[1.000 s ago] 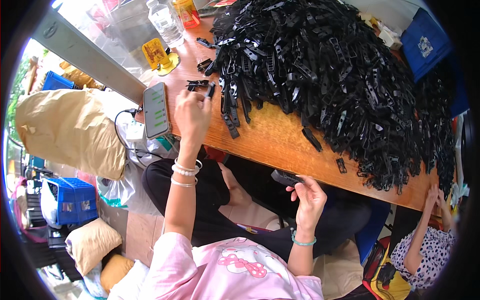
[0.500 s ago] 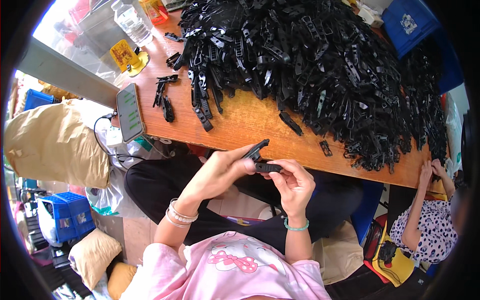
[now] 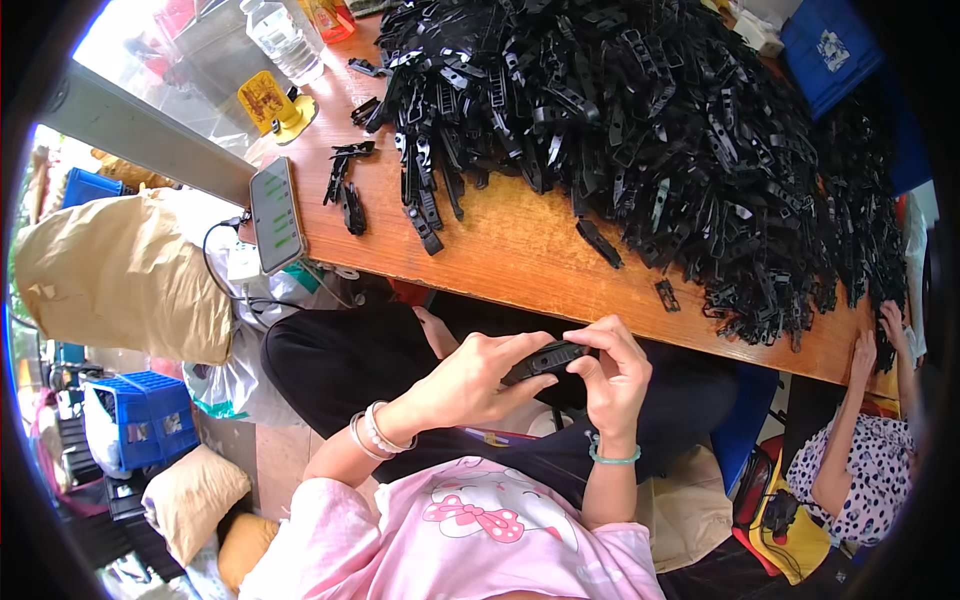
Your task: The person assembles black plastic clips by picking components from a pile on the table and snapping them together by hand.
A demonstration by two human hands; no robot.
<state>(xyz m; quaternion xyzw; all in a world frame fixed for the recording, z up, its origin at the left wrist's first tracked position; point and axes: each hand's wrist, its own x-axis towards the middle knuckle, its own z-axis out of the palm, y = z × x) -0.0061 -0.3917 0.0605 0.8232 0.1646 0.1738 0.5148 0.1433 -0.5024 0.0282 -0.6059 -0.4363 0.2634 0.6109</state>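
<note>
A small, long black plastic part (image 3: 548, 360) with a ribbed face is held between my two hands, above my lap and in front of the table edge. My left hand (image 3: 480, 378) closes on its left end with thumb and fingers. On its right end, my right hand (image 3: 614, 372) pinches with thumb and fingertips. Whether it is one part or two pressed together, I cannot tell. Beyond my hands, a large heap of similar black plastic parts (image 3: 600, 130) covers much of the wooden table (image 3: 500, 225); several loose ones lie along the heap's near edge.
A phone (image 3: 276, 215) leans at the table's left edge, near a yellow stand (image 3: 268, 104) and a clear bottle (image 3: 280, 40). Blue bins (image 3: 828, 50) stand at the back right. A co-worker's hands (image 3: 876, 340) are at the right end. Paper sacks (image 3: 125, 275) lie left.
The black part in my left hand and the one in my right have come together, now lined up between my fingers. Both hands have shifted slightly right in the picture.
</note>
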